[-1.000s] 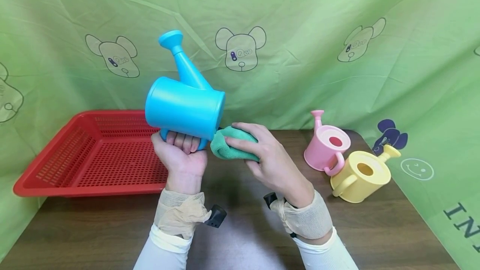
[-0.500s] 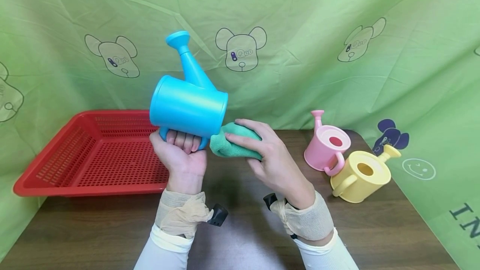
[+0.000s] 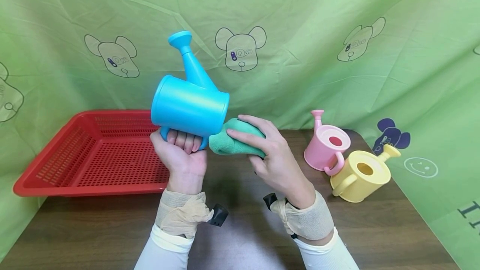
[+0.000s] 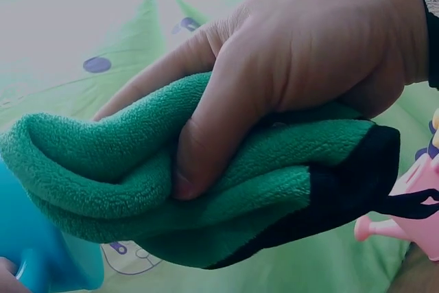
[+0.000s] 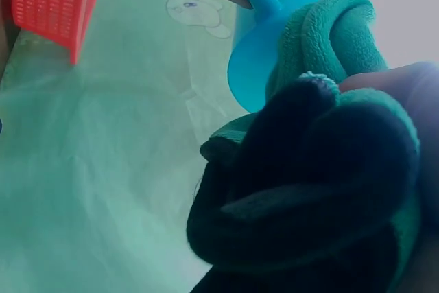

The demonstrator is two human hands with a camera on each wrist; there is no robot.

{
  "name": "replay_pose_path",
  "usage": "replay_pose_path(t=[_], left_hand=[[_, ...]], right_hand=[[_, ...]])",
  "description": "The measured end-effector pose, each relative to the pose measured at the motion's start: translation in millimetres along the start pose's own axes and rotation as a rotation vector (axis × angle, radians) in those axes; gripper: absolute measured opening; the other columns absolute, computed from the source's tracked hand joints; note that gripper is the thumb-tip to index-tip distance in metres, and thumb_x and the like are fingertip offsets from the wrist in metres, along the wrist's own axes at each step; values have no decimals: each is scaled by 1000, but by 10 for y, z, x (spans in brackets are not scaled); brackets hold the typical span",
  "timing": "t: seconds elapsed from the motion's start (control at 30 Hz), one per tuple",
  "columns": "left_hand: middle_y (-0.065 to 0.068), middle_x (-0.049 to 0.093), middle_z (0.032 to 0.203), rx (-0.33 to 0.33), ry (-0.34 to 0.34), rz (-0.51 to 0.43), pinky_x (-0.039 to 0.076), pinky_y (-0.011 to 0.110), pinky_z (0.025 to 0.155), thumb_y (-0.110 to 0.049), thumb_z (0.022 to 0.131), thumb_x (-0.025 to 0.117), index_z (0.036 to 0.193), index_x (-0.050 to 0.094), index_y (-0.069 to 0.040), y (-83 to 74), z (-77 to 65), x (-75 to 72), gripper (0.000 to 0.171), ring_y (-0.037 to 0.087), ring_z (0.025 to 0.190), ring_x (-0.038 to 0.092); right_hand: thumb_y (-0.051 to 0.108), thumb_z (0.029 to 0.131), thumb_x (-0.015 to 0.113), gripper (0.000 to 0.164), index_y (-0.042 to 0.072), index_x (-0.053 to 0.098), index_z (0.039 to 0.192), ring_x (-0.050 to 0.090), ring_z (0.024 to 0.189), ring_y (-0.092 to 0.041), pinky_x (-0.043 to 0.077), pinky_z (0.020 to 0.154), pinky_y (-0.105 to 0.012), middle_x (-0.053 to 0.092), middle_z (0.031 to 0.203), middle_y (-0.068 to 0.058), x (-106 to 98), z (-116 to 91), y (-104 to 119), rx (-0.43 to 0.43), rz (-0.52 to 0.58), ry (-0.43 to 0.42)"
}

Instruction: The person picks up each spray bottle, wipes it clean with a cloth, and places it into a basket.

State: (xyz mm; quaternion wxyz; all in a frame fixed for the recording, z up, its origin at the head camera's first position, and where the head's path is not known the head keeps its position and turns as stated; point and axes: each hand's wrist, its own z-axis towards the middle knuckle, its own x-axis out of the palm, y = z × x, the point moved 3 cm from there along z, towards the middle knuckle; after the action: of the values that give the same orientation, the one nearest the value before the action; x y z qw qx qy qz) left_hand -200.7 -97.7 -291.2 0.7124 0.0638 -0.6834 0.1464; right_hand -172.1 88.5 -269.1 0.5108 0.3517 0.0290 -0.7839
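My left hand (image 3: 181, 151) curls its fingers round the handle of a blue watering can (image 3: 189, 107). The can lies on its side in the air, base toward the right, spout pointing up and left. In my right hand (image 3: 275, 157) is a folded green cloth (image 3: 236, 138), pinched between thumb and fingers, its front end right at the can's base edge. The left wrist view shows the thumb pressed into the folds of the cloth (image 4: 103, 176), which has dark trim and a loop. In the right wrist view the cloth's dark side covers part of the blue can (image 5: 257, 60).
A red plastic basket (image 3: 90, 191) stands at the left of the brown table (image 3: 243, 236), partly behind the left hand. On the right, a pink watering can (image 3: 318, 153) and a yellow one (image 3: 360, 184) stand side by side. A green printed curtain (image 3: 292, 82) hangs behind.
The blue watering can has shifted slightly right and its spout stands a little farther right. My right hand and the cloth have moved slightly up and right along the can's base edge.
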Motion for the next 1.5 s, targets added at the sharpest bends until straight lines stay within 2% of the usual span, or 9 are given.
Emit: replay_pose_path(t=[0.23,0.57,0.77,0.93,1.07,1.23,1.33,1.4,1.5], left_hand=[[-4,21,45,1,-11,23,14,23,39,-19,85,37,56,23,-18,7,-12,-13,32,10,38,16],[-5,23,44,-41,-53,77,16,22,40,-20,88,33,55,24,-18,40,-26,-25,34,10,40,16],[-4,23,45,-113,-19,120,16,23,41,-23,87,42,55,26,-17,-41,11,6,37,11,40,16],[-4,23,44,-131,6,199,14,23,41,-35,89,55,53,29,-16,-264,94,11,48,10,39,16],[-5,21,46,-71,28,392,11,23,43,-40,92,55,55,30,-17,-539,123,13,50,9,40,15],[-3,22,50,118,-12,698,13,26,44,-42,90,58,59,31,-13,-869,103,35,51,12,43,16],[0,26,49,223,-64,857,17,26,43,-43,90,59,60,33,-9,-1025,91,32,52,15,44,19],[2,31,49,277,-124,1004,21,25,42,-46,88,59,60,37,-7,-1115,90,18,53,16,43,24],[3,39,50,308,-232,1261,29,25,45,-51,86,58,61,46,-4,-1230,94,-32,55,17,47,33]], right_hand=[[-10,72,48,60,20,69,120,45,128,-19,39,101,-39,52,137,-6,-40,8,17,8,38,-107],[-18,73,47,49,1,69,112,54,119,-31,42,98,-39,57,127,-19,-226,112,206,54,61,-364],[-19,74,48,45,-1,69,110,55,116,-34,42,99,-39,58,125,-19,-279,125,228,87,60,-403],[-19,74,48,45,-1,69,110,55,116,-34,43,98,-39,58,125,-20,-290,122,219,87,65,-409],[-20,74,48,45,-2,69,109,55,116,-33,43,98,-40,58,125,-20,-290,119,209,83,73,-414],[-20,74,47,45,-2,68,109,55,116,-32,43,98,-39,57,125,-23,-287,119,204,80,87,-411],[-20,73,47,46,-2,69,109,55,116,-32,43,98,-38,57,124,-24,-283,119,206,82,91,-409],[-21,73,48,45,-2,69,109,55,116,-33,43,98,-39,57,124,-23,-283,125,207,83,92,-409],[-21,73,48,45,-2,69,109,55,116,-33,43,98,-39,57,124,-23,-282,131,207,85,94,-405]])
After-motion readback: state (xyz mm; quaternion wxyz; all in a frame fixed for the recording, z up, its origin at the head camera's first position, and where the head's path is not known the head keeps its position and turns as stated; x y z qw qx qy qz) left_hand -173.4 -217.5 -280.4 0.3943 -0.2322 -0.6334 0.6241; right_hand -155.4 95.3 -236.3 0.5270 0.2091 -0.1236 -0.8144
